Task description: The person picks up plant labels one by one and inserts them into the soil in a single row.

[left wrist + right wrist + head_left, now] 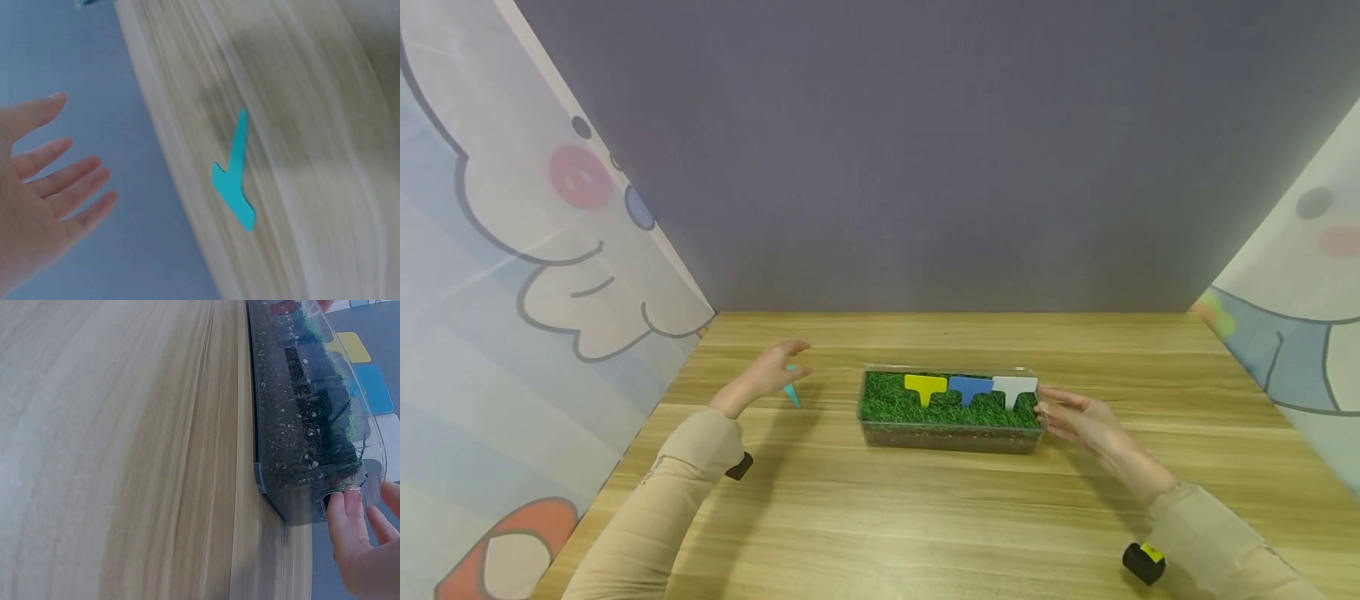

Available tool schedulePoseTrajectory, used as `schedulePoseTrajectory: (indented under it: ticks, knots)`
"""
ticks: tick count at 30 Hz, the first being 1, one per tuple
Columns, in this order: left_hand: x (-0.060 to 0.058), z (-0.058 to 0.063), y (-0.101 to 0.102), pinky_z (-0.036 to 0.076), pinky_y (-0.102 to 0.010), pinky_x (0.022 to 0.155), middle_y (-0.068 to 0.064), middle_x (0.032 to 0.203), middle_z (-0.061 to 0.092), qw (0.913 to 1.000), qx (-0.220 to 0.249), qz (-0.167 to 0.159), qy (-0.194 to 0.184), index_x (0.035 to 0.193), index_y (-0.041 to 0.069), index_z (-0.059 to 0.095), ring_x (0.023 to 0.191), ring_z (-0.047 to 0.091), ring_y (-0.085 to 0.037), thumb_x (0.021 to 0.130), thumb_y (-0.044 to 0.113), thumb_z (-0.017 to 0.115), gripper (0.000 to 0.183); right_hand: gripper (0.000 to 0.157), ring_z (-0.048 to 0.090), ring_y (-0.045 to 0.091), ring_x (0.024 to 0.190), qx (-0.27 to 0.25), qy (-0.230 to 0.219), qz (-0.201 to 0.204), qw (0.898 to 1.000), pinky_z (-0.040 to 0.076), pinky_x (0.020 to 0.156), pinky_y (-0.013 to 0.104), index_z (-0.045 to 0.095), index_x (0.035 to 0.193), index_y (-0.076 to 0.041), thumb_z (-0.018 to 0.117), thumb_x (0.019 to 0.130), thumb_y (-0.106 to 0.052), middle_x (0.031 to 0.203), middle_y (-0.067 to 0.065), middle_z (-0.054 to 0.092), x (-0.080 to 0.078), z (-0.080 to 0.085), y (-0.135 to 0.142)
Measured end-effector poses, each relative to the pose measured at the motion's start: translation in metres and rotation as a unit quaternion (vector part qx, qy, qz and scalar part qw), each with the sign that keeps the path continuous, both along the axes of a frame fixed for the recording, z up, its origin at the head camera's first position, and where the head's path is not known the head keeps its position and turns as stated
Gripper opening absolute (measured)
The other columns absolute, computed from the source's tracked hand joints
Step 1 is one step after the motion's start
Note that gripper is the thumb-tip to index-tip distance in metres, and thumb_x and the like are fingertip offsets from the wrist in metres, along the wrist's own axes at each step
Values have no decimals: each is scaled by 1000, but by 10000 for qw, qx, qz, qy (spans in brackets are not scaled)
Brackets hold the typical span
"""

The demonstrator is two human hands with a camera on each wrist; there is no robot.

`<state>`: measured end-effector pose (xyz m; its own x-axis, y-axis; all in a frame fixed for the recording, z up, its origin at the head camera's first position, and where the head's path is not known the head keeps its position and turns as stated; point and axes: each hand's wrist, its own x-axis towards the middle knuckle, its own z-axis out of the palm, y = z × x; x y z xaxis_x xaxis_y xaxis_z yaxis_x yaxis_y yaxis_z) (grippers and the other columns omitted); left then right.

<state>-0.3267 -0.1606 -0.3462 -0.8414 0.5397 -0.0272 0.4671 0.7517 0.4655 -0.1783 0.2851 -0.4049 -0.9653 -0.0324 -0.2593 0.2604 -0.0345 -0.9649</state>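
A clear plastic planter box (951,439) holds brown soil under green artificial grass (883,400). Standing in the grass are a yellow T-shaped plant label (925,386), a blue one (971,387) and a white one (1014,387). My right hand (1086,425) holds the box's right end, with fingertips at the handle opening in the right wrist view. My left hand (767,372) hovers left of the box, fingers spread and holding nothing. Nearest to it, a teal plant label (236,175) lies on the table; in the head view the hand partly covers it.
The wooden table (850,525) extends around the box. A grey panel (925,167) rises behind its far edge. Cartoon-printed sheets (497,275) flank the left and right sides.
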Motion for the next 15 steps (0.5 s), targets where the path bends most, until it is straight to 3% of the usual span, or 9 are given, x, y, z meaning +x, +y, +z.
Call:
schedulePoseTrajectory:
  ticks: [15]
  knots:
    - [-12,-21,-18,33,-57,93,-32,128,37,9991,69,286,-303,127,-10,36,116,35,-47,86,17,57,53,61,60,7,90,-86,-35,-26,10000,47,82,24,28,133,3,60,84,-17,106,3,62,-1,-1,1]
